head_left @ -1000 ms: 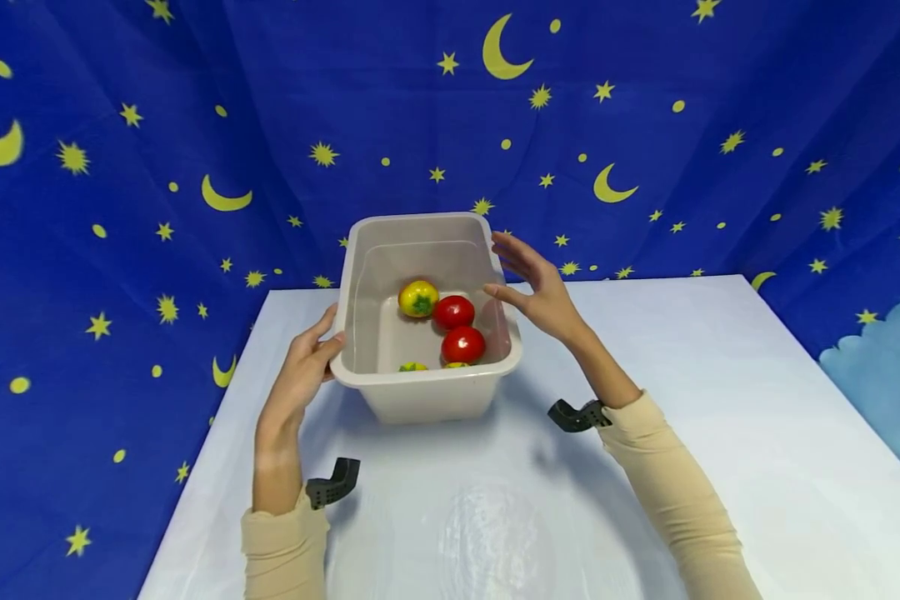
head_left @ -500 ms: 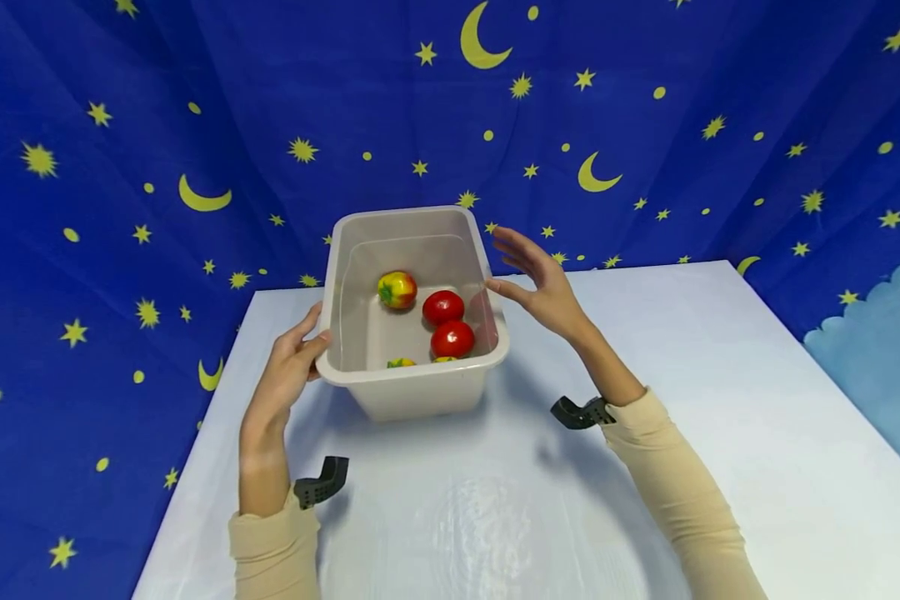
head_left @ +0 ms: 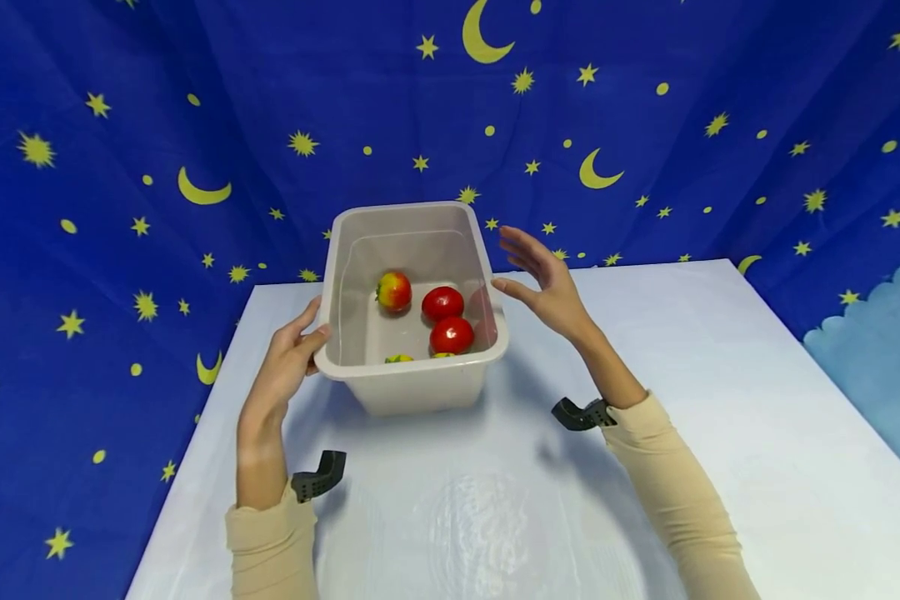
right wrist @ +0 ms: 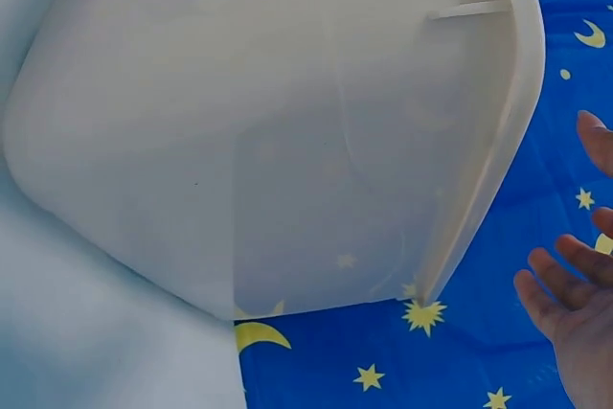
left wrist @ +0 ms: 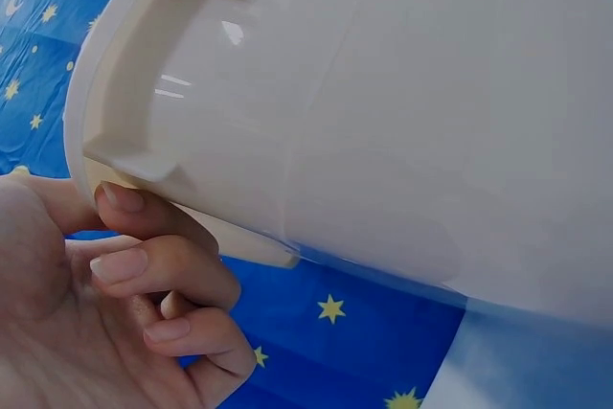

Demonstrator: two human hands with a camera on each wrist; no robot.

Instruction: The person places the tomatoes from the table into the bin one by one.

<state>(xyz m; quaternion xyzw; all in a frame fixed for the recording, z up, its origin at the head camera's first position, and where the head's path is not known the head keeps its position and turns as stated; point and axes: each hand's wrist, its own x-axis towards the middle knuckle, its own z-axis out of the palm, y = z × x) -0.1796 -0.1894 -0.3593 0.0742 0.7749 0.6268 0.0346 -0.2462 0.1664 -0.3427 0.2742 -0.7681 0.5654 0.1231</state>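
**Bin gripped on one side, other hand held off**

Bin (head_left: 420, 379), beige plastic, rectangular, stands on the pale table (head_left: 720, 400) near its far edge, a little left of centre. Appears tipped slightly, far end higher; cannot confirm from the head view alone.

Left hand (head_left: 285, 371) grasps the bin at its near-left corner. Thumb lies over the rim, fingers (left wrist: 158, 270) curl beneath the lip; left wrist view shows them tucked under the flange against the outer wall.

Right hand (head_left: 547, 279) is released, fingers spread and fairly straight, palm turned toward the bin's right wall. It hangs just beside the rim, not touching. Right wrist view confirms a gap between fingertips (right wrist: 551, 289) and the rim, blue cloth showing between.

Inside the bin: two red tomatoes (head_left: 443, 302) touching one another right of centre; one red-yellow fruit (head_left: 393, 291) apart from them toward the far left. Two small yellow-green items (head_left: 399, 358) peek over the near wall, mostly hidden; kind cannot be told.

Both forearms wear cream sleeves (head_left: 667, 483). A black camera mount (head_left: 581, 414) sits at each wrist.

Behind the table hangs a dark blue backdrop (head_left: 120, 125) printed with yellow stars and crescent moons.
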